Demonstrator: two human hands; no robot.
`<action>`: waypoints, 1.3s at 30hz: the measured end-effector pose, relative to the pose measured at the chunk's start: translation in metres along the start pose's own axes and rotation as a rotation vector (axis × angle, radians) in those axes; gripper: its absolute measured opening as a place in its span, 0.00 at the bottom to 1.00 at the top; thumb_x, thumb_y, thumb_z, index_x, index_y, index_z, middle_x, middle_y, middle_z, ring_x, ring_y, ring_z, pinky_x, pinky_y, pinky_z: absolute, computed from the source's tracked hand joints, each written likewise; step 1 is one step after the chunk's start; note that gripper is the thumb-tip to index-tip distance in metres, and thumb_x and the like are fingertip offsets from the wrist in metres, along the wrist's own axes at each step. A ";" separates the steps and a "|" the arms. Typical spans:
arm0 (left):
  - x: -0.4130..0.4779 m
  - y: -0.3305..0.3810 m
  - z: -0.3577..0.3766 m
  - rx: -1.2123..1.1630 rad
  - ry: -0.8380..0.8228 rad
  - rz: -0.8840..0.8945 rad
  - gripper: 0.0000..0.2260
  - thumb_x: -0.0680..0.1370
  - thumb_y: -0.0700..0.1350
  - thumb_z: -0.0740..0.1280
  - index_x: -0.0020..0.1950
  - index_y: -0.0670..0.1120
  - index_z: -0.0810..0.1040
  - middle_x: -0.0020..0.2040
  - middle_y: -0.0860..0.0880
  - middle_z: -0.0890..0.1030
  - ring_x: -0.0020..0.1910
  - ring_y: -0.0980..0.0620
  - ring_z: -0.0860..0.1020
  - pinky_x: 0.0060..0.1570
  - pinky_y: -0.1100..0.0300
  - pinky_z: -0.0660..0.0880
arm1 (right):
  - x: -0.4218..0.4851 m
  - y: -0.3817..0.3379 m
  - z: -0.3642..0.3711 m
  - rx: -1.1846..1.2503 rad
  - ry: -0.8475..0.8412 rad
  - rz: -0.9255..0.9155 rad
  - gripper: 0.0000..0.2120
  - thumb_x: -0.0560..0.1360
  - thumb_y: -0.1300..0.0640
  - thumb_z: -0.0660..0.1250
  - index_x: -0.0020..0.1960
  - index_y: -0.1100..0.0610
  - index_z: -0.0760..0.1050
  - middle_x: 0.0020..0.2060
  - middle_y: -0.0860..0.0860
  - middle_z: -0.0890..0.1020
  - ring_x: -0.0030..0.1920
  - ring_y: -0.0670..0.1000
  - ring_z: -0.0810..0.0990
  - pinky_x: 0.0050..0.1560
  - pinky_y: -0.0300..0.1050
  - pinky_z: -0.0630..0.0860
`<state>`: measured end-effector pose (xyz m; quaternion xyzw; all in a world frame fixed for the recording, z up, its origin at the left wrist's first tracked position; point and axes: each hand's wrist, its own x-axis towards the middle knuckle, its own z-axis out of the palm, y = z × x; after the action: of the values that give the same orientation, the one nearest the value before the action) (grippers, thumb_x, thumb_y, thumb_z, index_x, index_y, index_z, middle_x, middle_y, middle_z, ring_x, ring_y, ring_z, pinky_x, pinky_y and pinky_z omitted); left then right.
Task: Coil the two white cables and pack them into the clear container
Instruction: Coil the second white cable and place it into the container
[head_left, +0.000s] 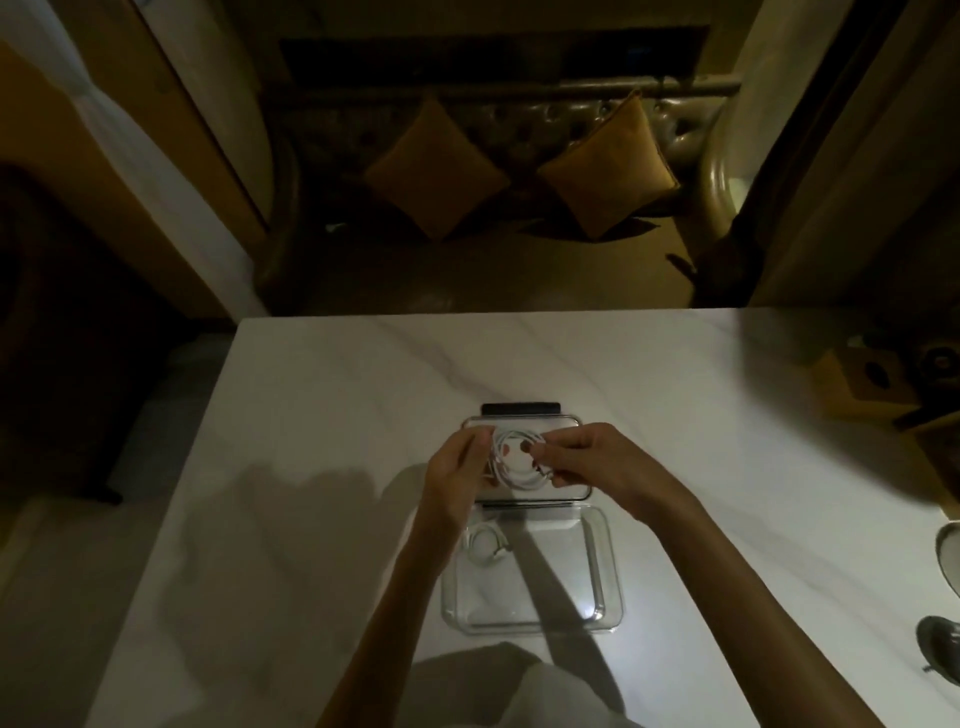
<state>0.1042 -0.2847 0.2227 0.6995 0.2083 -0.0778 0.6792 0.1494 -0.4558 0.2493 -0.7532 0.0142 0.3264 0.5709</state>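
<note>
Cable number two (511, 460) is looped into a coil between my hands, left hand (457, 470) pinching one side, right hand (592, 457) pinching the other, right above the lid (519, 415). First coiled cable (485, 543) already sits in the clear container (608, 597) (far-left corner) on the marble table (311, 415)

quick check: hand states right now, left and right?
Left hand: closed on the left side of the white cable coil.
Right hand: fingers pinching the coil's right side.
</note>
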 end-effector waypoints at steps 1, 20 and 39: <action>0.001 0.000 -0.002 0.014 -0.001 -0.002 0.09 0.81 0.47 0.59 0.50 0.49 0.79 0.47 0.45 0.84 0.42 0.52 0.83 0.39 0.63 0.80 | 0.001 -0.001 0.001 -0.004 0.000 -0.013 0.11 0.74 0.52 0.68 0.54 0.55 0.82 0.47 0.52 0.86 0.46 0.48 0.83 0.44 0.35 0.78; -0.006 0.017 0.020 -0.007 0.003 0.055 0.15 0.80 0.40 0.63 0.66 0.46 0.70 0.57 0.48 0.78 0.54 0.53 0.79 0.44 0.69 0.77 | 0.001 -0.002 0.017 -0.485 0.229 -0.328 0.14 0.78 0.53 0.62 0.63 0.50 0.75 0.48 0.44 0.81 0.38 0.36 0.76 0.37 0.26 0.70; 0.005 0.030 0.016 -0.167 -0.077 -0.050 0.16 0.79 0.47 0.64 0.65 0.42 0.72 0.59 0.40 0.80 0.53 0.43 0.82 0.49 0.52 0.82 | -0.005 -0.006 -0.005 0.072 0.069 -0.201 0.14 0.77 0.57 0.64 0.62 0.58 0.77 0.51 0.54 0.84 0.47 0.48 0.84 0.46 0.37 0.81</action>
<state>0.1236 -0.2996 0.2474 0.6314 0.2052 -0.1039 0.7406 0.1505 -0.4598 0.2579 -0.7405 -0.0299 0.2408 0.6268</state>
